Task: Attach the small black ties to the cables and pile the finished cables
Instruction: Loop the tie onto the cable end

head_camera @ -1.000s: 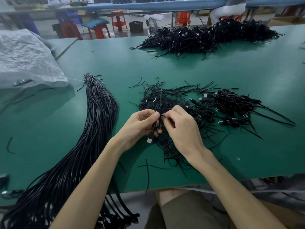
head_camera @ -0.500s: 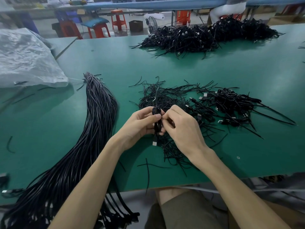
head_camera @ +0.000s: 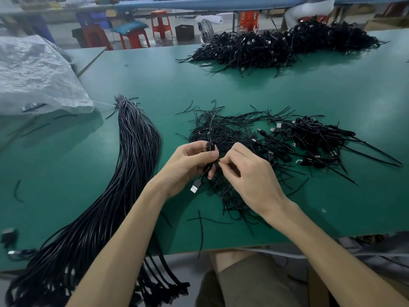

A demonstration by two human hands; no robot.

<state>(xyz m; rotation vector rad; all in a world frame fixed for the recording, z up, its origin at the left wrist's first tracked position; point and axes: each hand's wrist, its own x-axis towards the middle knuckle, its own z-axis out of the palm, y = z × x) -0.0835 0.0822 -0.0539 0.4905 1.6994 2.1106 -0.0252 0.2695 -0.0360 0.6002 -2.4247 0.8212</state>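
Coiled USB cable (head_camera: 209, 156) now raised slightly above the tabletop (head_camera: 155, 85), plug dangling lower; left hand (head_camera: 188, 165) fingers pinching coil, right hand (head_camera: 247, 173) fingers pinching tie (head_camera: 218, 161): fastening nearly done.

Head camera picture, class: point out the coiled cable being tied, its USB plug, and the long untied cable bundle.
coiled cable (head_camera: 210, 147), head view, on its looped top above the left thumb.
USB plug (head_camera: 194, 188), head view, on its metal end.
untied cable bundle (head_camera: 135, 147), head view, on its middle stretch.
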